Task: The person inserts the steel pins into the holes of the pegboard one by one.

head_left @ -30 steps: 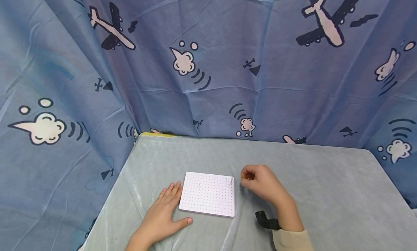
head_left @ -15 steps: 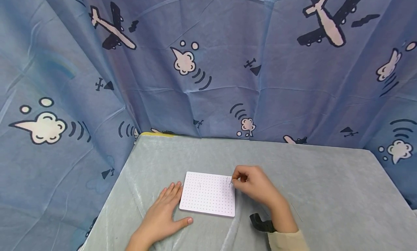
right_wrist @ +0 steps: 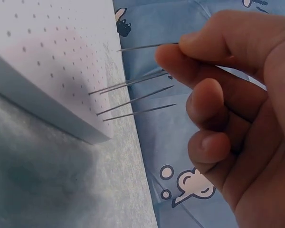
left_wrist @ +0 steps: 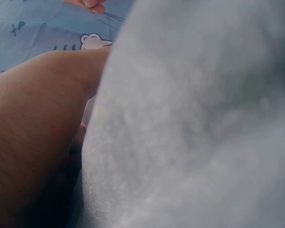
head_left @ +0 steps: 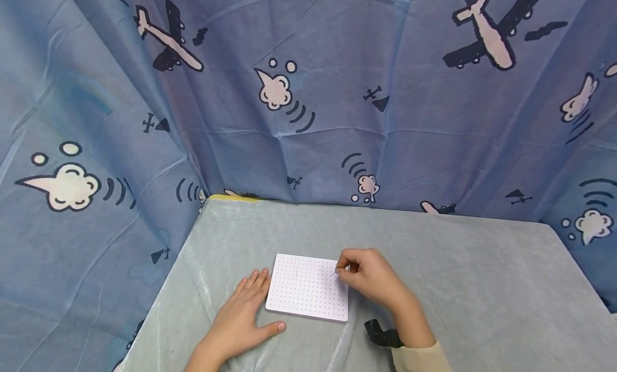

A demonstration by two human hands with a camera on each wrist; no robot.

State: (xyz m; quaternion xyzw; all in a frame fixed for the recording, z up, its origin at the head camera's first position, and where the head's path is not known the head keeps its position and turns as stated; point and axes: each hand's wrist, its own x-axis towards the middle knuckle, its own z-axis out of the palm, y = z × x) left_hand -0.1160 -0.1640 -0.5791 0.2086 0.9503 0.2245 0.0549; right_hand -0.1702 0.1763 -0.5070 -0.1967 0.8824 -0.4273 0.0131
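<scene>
A white board (head_left: 306, 297) with rows of small holes lies on the table. My left hand (head_left: 243, 312) rests flat beside it, fingertips at its left edge. Over the far right corner, my right hand (head_left: 375, 280) pinches a needle (right_wrist: 145, 46) between thumb and index finger. In the right wrist view its free end points at the board; whether it touches cannot be told. Several other needles (right_wrist: 137, 112) stand in holes near that corner. A single thin needle (head_left: 296, 274) stands further left on the board. The left wrist view is mostly filled by blurred grey cloth.
Grey cloth covers the table (head_left: 491, 275). A thin line like a needle (head_left: 439, 314) lies on it, right of my right forearm. Behind the table hangs a blue curtain (head_left: 328, 93) with printed planes. A black strap (head_left: 383, 334) is at my right wrist.
My right hand has moved left from beside the board to above its far right corner, with the needle pinched. The left hand has stayed in place.
</scene>
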